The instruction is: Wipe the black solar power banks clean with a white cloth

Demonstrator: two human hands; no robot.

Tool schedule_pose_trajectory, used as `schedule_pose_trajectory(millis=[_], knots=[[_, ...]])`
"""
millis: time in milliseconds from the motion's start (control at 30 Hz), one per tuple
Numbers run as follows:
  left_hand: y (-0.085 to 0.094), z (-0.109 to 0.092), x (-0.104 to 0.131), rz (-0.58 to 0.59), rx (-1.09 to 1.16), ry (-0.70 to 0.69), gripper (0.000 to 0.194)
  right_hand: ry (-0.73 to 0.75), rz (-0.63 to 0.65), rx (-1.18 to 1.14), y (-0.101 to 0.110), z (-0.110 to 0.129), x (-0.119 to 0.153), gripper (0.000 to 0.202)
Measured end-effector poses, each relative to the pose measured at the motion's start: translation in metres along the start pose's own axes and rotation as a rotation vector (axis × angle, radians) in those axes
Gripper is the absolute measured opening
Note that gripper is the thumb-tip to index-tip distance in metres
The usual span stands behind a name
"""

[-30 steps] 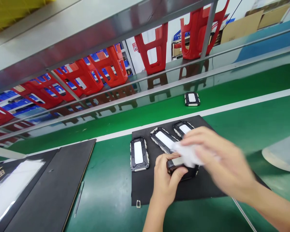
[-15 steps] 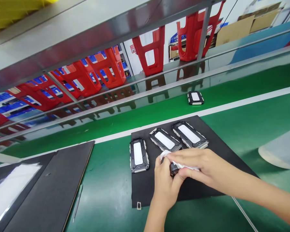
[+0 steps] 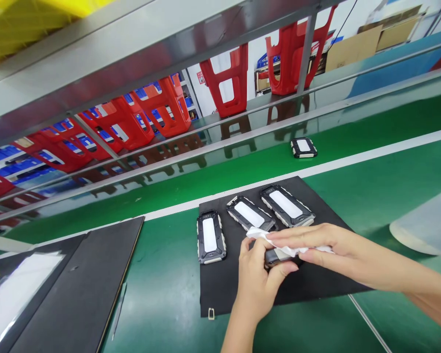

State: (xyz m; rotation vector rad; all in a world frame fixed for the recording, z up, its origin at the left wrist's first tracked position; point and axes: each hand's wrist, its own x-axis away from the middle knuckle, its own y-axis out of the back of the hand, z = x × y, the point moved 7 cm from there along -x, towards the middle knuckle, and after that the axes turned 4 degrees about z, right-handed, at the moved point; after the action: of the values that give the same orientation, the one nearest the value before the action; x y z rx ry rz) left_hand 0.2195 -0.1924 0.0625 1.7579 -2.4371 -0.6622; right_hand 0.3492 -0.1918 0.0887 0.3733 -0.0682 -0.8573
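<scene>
My left hand is wrapped around a dark power bank, mostly hidden by my fingers. My right hand grips a white cloth and presses it along the top of that power bank. Both hands are above a black mat. Beyond them on the mat lie a left power bank, a middle power bank and a right power bank, black with pale edges and long white panels facing up.
Another power bank lies on the bright green strip farther back. Left are a dark board, white sheets and thin tweezers. A small metal clip sits at the mat's corner. A translucent container stands right.
My right hand and the cloth have slid to the right across the held power bank, showing more of its side. The power bank on the green strip has shifted slightly right.
</scene>
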Motion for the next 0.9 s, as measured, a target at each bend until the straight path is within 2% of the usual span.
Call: schedule_pose_trajectory(millis=[67, 167, 233, 267, 300, 400, 467, 500, 567, 667, 733, 800, 867, 900], knots=[[0.003, 0.002, 0.001, -0.021, 0.020, 0.030, 0.016, -0.006, -0.089, 0.051, 0.011, -0.004, 0.005, 0.030], [0.008, 0.007, 0.003, -0.042, 0.062, 0.078, 0.015, -0.062, -0.350, 0.144, 0.030, -0.011, 0.016, 0.029], [0.007, 0.011, 0.004, -0.023, 0.082, 0.093, 0.015, -0.042, -0.503, 0.199, 0.034, -0.009, 0.021, 0.026], [0.007, 0.013, 0.004, -0.014, 0.084, 0.097, 0.016, 0.021, -0.534, 0.245, 0.029, -0.003, 0.020, 0.024], [0.006, 0.015, 0.005, -0.014, 0.081, 0.101, 0.019, 0.117, -0.522, 0.320, 0.020, 0.005, 0.017, 0.026], [0.007, 0.023, 0.007, -0.038, 0.058, 0.103, 0.028, 0.438, -0.350, 0.703, -0.024, 0.030, 0.005, 0.037], [0.006, 0.027, 0.008, -0.047, 0.049, 0.095, 0.031, 0.581, -0.287, 0.953, -0.046, 0.034, 0.002, 0.039], [0.006, 0.028, 0.009, -0.047, 0.048, 0.093, 0.031, 0.621, -0.286, 1.037, -0.051, 0.034, 0.003, 0.039], [0.006, 0.029, 0.008, -0.043, 0.052, 0.101, 0.026, 0.659, -0.277, 1.126, -0.051, 0.027, 0.006, 0.038], [0.007, 0.027, 0.005, -0.035, 0.064, 0.129, 0.018, 0.663, -0.265, 1.133, -0.038, 0.014, 0.016, 0.041], [0.008, 0.024, 0.003, -0.032, 0.078, 0.144, 0.018, 0.668, -0.327, 1.101, -0.026, 0.010, 0.024, 0.044], [0.008, 0.023, 0.002, -0.028, 0.100, 0.156, 0.020, 0.677, -0.464, 1.059, -0.018, 0.013, 0.030, 0.049], [0.008, 0.024, 0.002, -0.034, 0.120, 0.169, 0.019, 0.706, -0.538, 1.036, -0.020, 0.019, 0.031, 0.049], [0.008, 0.025, 0.002, -0.035, 0.129, 0.174, 0.018, 0.723, -0.514, 1.039, -0.025, 0.022, 0.028, 0.045]])
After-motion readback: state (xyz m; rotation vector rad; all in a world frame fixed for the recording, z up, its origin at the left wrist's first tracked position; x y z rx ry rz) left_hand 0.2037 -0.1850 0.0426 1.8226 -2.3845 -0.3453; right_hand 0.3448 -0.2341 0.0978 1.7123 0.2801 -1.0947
